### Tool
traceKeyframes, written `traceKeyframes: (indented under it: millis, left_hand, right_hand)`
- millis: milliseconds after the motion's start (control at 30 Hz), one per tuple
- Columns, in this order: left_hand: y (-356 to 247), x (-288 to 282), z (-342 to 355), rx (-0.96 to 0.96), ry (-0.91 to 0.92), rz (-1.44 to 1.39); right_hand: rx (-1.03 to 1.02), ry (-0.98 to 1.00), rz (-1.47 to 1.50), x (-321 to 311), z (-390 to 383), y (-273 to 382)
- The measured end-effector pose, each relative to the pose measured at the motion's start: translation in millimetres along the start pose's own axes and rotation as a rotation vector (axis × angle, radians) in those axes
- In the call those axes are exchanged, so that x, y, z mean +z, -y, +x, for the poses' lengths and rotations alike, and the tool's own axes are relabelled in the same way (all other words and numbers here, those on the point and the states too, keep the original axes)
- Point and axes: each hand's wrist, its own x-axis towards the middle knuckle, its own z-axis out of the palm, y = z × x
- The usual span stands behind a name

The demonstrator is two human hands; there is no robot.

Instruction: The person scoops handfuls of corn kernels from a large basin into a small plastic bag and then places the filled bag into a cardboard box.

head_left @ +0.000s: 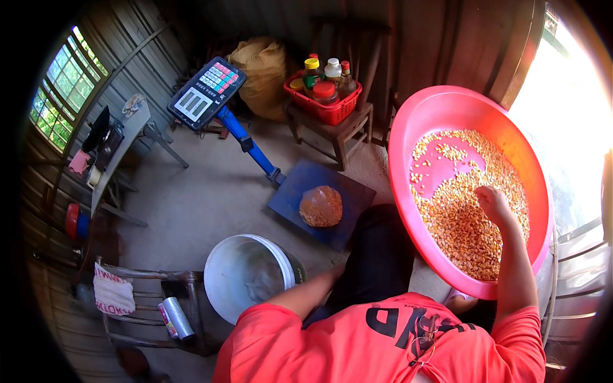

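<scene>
Head view: right hand (493,203), fingers together (left hidden), on grainy corn (463,230) in round plastic basin (408,127).

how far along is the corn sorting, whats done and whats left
Done: one filled bag of kernels already lies on the blue scale platform. In hand: the right hand is in the corn in the pink basin. Left: most kernels remain there; left hand hidden.

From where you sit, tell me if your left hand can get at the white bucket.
Probably yes. The left arm runs down right beside the white bucket, and nothing lies between them. The hand itself is hidden behind the dark trouser leg, so its exact spot can't be told.
</scene>
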Motion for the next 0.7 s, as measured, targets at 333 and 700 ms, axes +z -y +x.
traceKeyframes:
  millis: [333,700]
  left_hand:
    - [77.7,-39.8,40.9,-0.012,-0.066,0.25]
    - [100.2,6.0,40.2,0.213,-0.19,0.423]
  right_hand:
    - [-0.046,-0.181,-0.045,-20.6,-51.5,3.9]
    - [0.082,-0.367,0.074,-6.3,-69.0,-29.2]
